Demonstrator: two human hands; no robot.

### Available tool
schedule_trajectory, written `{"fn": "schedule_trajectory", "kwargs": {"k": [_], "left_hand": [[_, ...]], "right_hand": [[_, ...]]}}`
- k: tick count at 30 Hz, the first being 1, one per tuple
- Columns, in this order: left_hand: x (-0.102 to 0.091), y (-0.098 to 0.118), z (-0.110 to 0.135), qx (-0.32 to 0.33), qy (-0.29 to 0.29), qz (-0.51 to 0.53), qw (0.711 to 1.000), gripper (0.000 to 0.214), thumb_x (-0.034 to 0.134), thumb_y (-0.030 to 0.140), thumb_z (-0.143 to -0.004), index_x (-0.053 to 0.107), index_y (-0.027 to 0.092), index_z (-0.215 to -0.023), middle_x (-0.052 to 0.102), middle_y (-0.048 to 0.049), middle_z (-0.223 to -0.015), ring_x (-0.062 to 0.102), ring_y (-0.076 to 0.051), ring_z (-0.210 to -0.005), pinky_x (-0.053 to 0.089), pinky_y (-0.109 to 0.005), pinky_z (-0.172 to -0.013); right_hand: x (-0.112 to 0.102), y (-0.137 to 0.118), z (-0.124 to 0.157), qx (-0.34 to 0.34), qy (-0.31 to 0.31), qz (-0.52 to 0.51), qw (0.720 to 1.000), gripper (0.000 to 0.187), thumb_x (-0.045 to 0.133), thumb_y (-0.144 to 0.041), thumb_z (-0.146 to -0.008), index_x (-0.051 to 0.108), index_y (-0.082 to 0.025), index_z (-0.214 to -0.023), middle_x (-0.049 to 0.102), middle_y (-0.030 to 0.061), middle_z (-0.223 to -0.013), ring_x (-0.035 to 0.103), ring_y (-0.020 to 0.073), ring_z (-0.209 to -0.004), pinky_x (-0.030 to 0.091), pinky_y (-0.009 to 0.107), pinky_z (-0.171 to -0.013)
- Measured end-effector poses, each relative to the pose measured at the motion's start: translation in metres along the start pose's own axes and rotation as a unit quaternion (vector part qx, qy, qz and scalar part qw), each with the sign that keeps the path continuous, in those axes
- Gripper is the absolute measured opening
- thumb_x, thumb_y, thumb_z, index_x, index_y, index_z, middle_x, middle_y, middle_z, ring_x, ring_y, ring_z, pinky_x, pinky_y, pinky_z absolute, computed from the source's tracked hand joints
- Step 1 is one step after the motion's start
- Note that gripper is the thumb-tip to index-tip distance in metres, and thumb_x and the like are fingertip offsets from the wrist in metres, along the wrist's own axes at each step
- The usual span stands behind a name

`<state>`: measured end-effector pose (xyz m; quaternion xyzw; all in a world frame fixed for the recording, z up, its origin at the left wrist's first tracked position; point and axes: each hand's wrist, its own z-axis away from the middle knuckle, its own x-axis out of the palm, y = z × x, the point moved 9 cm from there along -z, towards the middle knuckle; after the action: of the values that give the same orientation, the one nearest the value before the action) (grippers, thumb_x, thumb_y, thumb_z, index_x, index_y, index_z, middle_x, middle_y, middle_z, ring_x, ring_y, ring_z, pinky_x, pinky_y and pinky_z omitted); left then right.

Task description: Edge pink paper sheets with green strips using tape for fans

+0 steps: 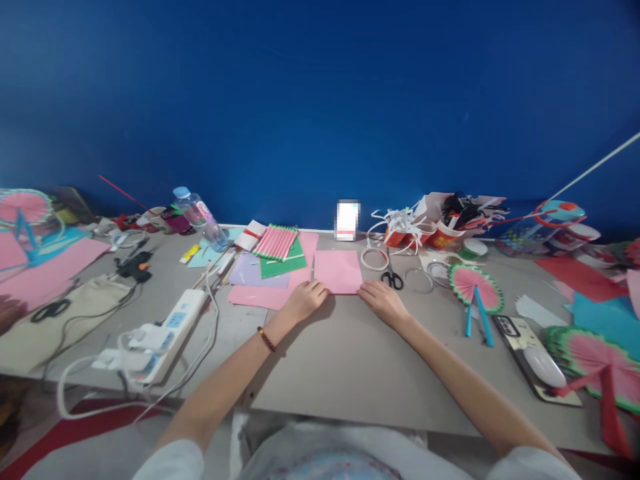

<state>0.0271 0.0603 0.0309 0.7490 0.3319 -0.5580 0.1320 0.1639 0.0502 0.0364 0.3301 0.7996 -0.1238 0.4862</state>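
A square of pink paper (pixel 338 270) lies in front of me on the grey table, its near edge toward me. My left hand (pixel 307 298) grips its near left corner, with the fingers bent over the edge. At the near right corner my right hand (pixel 383 301) holds the paper in the same way. Left of it are more pink sheets (pixel 260 297), a green sheet (pixel 283 267) and a pleated pink paper (pixel 277 242) with green edges. Black-handled scissors (pixel 392 280) lie just beyond my right hand.
A white power strip (pixel 175 333) with cables and a plastic bottle (pixel 200 217) are on the left. Another person's hand (pixel 10 312) shows at the left edge. Paper fans (pixel 477 290), a phone (pixel 515 340) with a white mouse (pixel 544 367), and filled cups (pixel 445 233) stand right.
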Motion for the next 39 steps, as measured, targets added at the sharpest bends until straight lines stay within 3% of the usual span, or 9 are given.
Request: {"fn": "schedule_trajectory", "kwargs": {"k": [8,12,15,22,26,35,39], "left_hand": [[0.005,0.018,-0.017,0.049,-0.021,0.010,0.999,0.021,0.039,0.013,-0.094,0.056,0.014,-0.106,0.059,-0.0075,-0.091,0.055,-0.019,-0.086,0.042,-0.033,-0.073],[0.011,0.010,-0.018,-0.005,-0.037,0.063,0.997,0.018,0.044,0.014,-0.092,0.060,0.014,-0.099,0.060,-0.0071,-0.090,0.056,-0.019,-0.087,0.043,-0.031,-0.072],[0.011,-0.006,-0.019,-0.062,-0.031,0.147,0.987,0.018,0.047,0.012,-0.090,0.062,0.017,-0.098,0.063,-0.0053,-0.091,0.057,-0.018,-0.088,0.044,-0.030,-0.075],[0.013,-0.034,-0.026,-0.136,-0.022,0.332,0.933,0.020,0.046,0.018,-0.091,0.066,0.020,-0.091,0.068,-0.0021,-0.094,0.060,-0.016,-0.089,0.045,-0.026,-0.079],[0.016,-0.038,-0.027,-0.136,-0.008,0.347,0.928,0.020,0.047,0.022,-0.091,0.068,0.020,-0.090,0.068,-0.0031,-0.095,0.060,-0.016,-0.091,0.044,-0.026,-0.082],[0.019,-0.041,-0.028,-0.147,-0.002,0.362,0.921,0.019,0.054,0.031,-0.089,0.068,0.019,-0.084,0.068,-0.0036,-0.089,0.060,-0.015,-0.086,0.044,-0.026,-0.078],[0.022,-0.041,-0.029,-0.141,-0.008,0.354,0.925,0.020,0.053,0.031,-0.089,0.068,0.019,-0.084,0.067,-0.0036,-0.088,0.060,-0.015,-0.084,0.044,-0.025,-0.076]], "right_hand": [[0.013,0.007,-0.001,0.059,-0.030,-0.077,0.995,0.024,0.043,-0.019,-0.093,0.066,-0.018,-0.101,0.069,0.0094,-0.096,0.062,0.0204,-0.089,0.049,0.033,-0.080],[0.016,0.015,0.001,0.110,-0.039,-0.132,0.984,0.024,0.045,-0.020,-0.092,0.068,-0.020,-0.098,0.069,0.0093,-0.094,0.061,0.0207,-0.089,0.048,0.033,-0.080],[0.019,0.027,0.000,0.167,-0.033,-0.201,0.965,0.019,0.050,-0.021,-0.089,0.069,-0.020,-0.091,0.070,0.0081,-0.089,0.061,0.0210,-0.087,0.047,0.034,-0.080],[0.035,0.058,0.004,0.328,-0.035,-0.318,0.889,0.016,0.054,-0.027,-0.082,0.067,-0.019,-0.081,0.069,0.0039,-0.076,0.061,0.0170,-0.069,0.045,0.028,-0.067],[0.034,0.061,0.003,0.349,-0.036,-0.328,0.877,0.017,0.054,-0.027,-0.080,0.067,-0.018,-0.077,0.069,0.0034,-0.073,0.060,0.0168,-0.067,0.044,0.027,-0.065],[0.036,0.063,-0.006,0.334,-0.079,-0.286,0.895,0.015,0.054,-0.023,-0.079,0.068,-0.018,-0.074,0.068,0.0051,-0.074,0.059,0.0171,-0.069,0.040,0.026,-0.066],[0.040,0.067,-0.003,0.354,-0.088,-0.292,0.884,0.013,0.056,-0.024,-0.078,0.067,-0.017,-0.075,0.065,0.0027,-0.067,0.056,0.0153,-0.063,0.038,0.025,-0.062]]}}
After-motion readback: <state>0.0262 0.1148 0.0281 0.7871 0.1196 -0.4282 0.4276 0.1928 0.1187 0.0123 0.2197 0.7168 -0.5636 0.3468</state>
